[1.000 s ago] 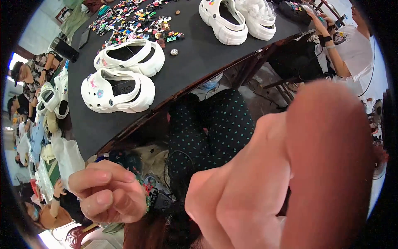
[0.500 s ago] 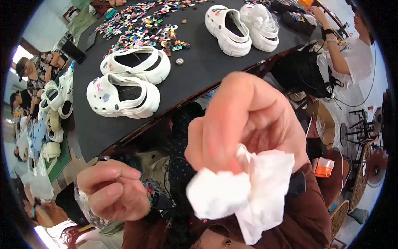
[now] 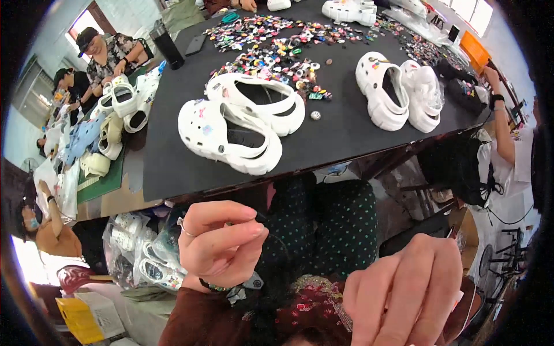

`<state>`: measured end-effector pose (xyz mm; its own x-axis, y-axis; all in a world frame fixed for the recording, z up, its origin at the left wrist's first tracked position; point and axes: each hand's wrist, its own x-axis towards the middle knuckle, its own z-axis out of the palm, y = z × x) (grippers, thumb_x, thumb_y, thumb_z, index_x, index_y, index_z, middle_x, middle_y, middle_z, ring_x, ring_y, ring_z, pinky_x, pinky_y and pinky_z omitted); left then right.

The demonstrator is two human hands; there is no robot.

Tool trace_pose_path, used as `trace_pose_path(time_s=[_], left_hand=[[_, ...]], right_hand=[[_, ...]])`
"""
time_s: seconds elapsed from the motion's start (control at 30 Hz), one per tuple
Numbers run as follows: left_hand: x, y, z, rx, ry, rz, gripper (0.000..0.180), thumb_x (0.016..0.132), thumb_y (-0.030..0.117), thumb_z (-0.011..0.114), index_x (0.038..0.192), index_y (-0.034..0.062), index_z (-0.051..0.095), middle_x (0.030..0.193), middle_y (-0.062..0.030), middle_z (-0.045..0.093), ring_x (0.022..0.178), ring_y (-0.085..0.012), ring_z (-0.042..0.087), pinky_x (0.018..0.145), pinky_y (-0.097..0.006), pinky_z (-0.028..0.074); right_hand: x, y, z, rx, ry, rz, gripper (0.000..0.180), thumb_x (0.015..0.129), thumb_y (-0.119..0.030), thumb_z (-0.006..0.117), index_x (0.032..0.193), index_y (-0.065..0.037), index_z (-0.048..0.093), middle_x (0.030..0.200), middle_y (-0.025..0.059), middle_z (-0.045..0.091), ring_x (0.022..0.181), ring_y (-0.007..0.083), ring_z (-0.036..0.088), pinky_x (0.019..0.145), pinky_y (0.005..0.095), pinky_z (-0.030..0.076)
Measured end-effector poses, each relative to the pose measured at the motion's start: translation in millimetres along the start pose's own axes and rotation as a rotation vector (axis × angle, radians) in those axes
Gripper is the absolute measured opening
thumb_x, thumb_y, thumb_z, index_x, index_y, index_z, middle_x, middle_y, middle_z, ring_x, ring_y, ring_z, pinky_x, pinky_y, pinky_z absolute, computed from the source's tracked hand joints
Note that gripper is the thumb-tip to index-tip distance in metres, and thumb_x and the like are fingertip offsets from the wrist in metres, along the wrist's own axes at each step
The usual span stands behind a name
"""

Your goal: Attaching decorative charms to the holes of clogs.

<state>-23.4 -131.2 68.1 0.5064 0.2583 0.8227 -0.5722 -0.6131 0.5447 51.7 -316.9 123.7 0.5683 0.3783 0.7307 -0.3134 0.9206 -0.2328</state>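
Observation:
In front of the body, below the table's front edge, my left hand [image 3: 222, 242] is raised with its fingers curled and the tips drawn close in a pinch. Anything held between them is too small to make out. Low at the right, my right hand [image 3: 407, 288] shows its back, the fingers closed and pointing down; what they hold is hidden. Nearest to my left hand on the table is a pair of white clogs with small charms, the front clog [image 3: 228, 138] overlapping the rear clog [image 3: 259, 101]. Beside them lies a round charm [image 3: 315, 115].
On the black tabletop [image 3: 329, 153] stand another white clog pair [image 3: 384, 92], a heap of colourful charms [image 3: 277, 57], a dark bottle [image 3: 167, 45] and a phone [image 3: 195, 45]. Bagged clogs [image 3: 156, 259] sit at lower left. Several people work nearby; one person's arm [image 3: 503, 121] is at the right.
My right hand, which held a crumpled white tissue, has dropped down and right; the tissue is hidden now. My left hand's fingers have drawn closer together. The view has shifted, showing more table.

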Motion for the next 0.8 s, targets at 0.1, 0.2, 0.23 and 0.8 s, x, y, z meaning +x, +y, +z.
trace_pose_path(time_s=[0.1,0.2,0.23,0.8], left_hand=[[-1.4,-0.1,1.1,0.023,0.003,-0.023,0.027,0.071,-0.009,0.077,0.094,0.0050,0.070,0.099,-0.0154,0.063,0.063,-0.0110,0.057,0.055,-0.020,0.045],[6.1,5.2,5.1,0.035,-0.047,-0.062,0.026,0.073,-0.006,0.078,0.094,0.0067,0.070,0.098,-0.0150,0.063,0.066,-0.0129,0.059,0.056,-0.022,0.046],[4.5,0.5,8.7,0.006,-0.031,-0.052,0.026,0.073,-0.006,0.077,0.094,0.0072,0.069,0.098,-0.0149,0.063,0.066,-0.0135,0.059,0.056,-0.022,0.047],[-7.3,-5.9,10.1,0.075,0.063,-0.119,0.020,0.079,0.000,0.074,0.094,0.0049,0.061,0.097,-0.0142,0.059,0.070,-0.0155,0.058,0.063,-0.024,0.049]], right_hand=[[9.8,-15.9,-19.7,-0.191,-0.300,0.145,0.011,0.074,-0.003,0.082,0.079,-0.003,0.072,0.089,0.0126,0.069,0.078,0.0240,0.061,0.063,0.0271,0.052],[6.7,-53.7,6.6,-0.415,-0.113,0.277,0.011,0.077,-0.005,0.080,0.084,-0.005,0.072,0.091,0.0082,0.070,0.085,0.0217,0.061,0.058,0.0246,0.048],[10.6,-60.8,20.4,-0.474,-0.060,0.310,0.012,0.080,-0.008,0.078,0.090,-0.008,0.071,0.097,0.0051,0.069,0.089,0.0194,0.060,0.060,0.0238,0.045],[23.1,-19.4,-34.0,-1.053,-0.230,-0.007,0.018,0.077,0.002,0.069,0.094,-0.005,0.068,0.097,0.0103,0.068,0.090,0.0267,0.065,0.077,0.0353,0.053]])
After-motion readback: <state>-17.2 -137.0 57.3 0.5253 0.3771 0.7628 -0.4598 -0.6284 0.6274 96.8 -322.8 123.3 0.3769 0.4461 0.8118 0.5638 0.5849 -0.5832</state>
